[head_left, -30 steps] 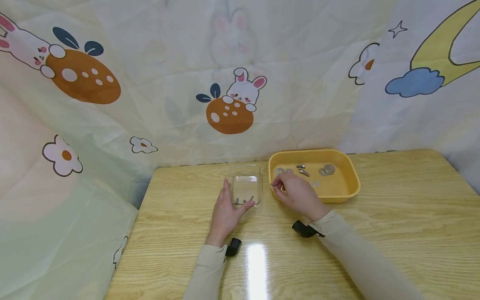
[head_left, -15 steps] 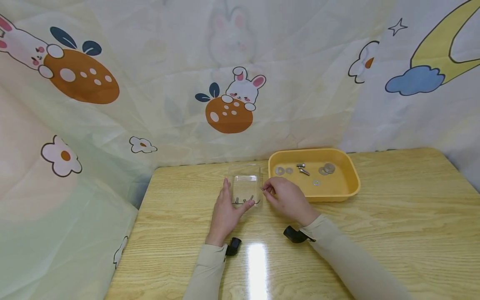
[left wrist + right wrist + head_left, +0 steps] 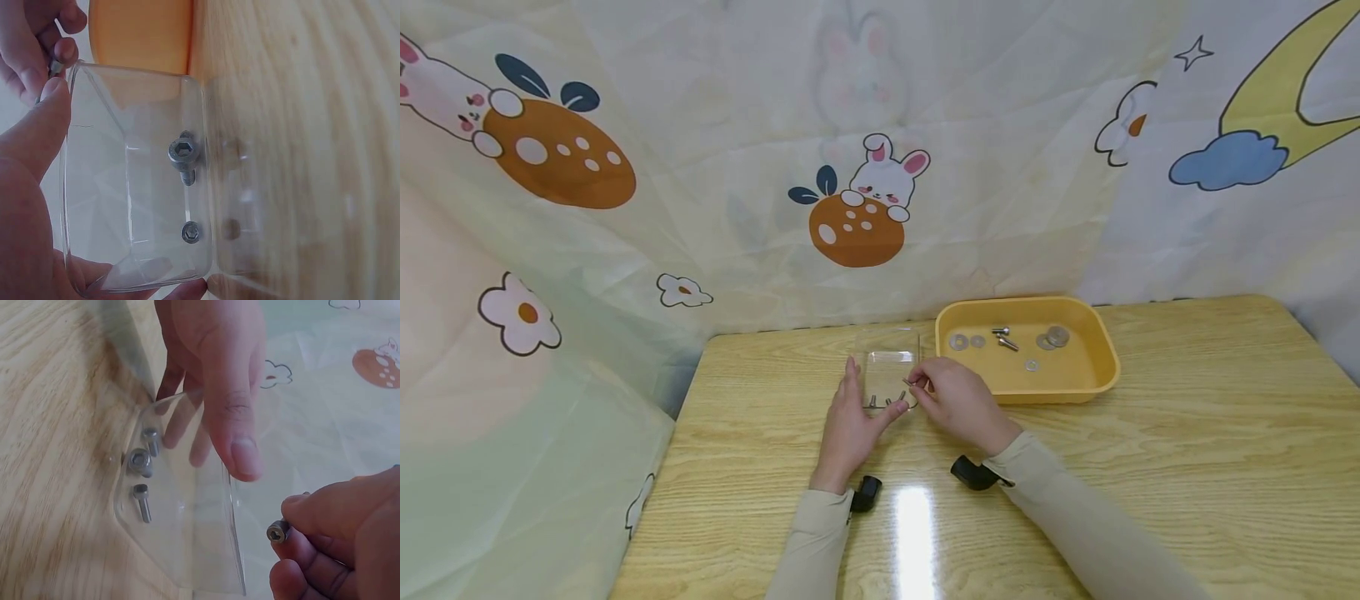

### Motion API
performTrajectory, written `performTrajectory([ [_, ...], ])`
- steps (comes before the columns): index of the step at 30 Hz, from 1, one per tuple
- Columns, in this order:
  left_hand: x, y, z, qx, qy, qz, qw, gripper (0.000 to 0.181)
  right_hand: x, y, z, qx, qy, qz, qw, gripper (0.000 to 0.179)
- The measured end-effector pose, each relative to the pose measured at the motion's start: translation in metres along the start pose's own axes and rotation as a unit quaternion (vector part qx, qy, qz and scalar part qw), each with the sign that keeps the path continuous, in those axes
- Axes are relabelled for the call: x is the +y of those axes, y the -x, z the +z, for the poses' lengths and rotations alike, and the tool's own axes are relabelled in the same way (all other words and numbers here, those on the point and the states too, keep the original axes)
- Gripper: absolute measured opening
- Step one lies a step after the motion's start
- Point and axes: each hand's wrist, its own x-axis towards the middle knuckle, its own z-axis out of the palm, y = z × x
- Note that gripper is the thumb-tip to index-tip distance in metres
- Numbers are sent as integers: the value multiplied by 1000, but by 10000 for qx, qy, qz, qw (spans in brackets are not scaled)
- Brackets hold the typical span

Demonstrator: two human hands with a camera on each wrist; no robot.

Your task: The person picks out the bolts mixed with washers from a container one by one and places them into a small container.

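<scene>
A clear plastic box (image 3: 889,340) stands on the table, with my left hand (image 3: 847,433) gripping it. The left thumb lies at its near rim while the fingers run along its left side. Inside, on the bottom, are 3 socket head bolts (image 3: 144,503), best seen in the right wrist view. My right hand (image 3: 966,404) pinches another socket head bolt (image 3: 278,531) between thumb and fingers. That bolt is over the box's right rim in the head view, its hex socket facing the right wrist camera.
A yellow tray (image 3: 1052,395) sits right of the box. It contains bolts (image 3: 1007,342), washers (image 3: 959,342) and a small group of round discs (image 3: 1057,336). Behind the wooden table (image 3: 760,400) hangs a printed curtain (image 3: 1000,208).
My right hand has moved left from over the yellow tray to the clear box's right rim, carrying the pinched bolt. The left hand has kept its grip on the box.
</scene>
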Motion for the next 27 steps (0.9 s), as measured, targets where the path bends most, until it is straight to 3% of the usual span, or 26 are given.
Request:
performTrajectory([
  [27, -1, 1, -1, -19, -49, 79, 10000, 124, -5, -4, 14, -177, 299, 12, 9994, 4],
])
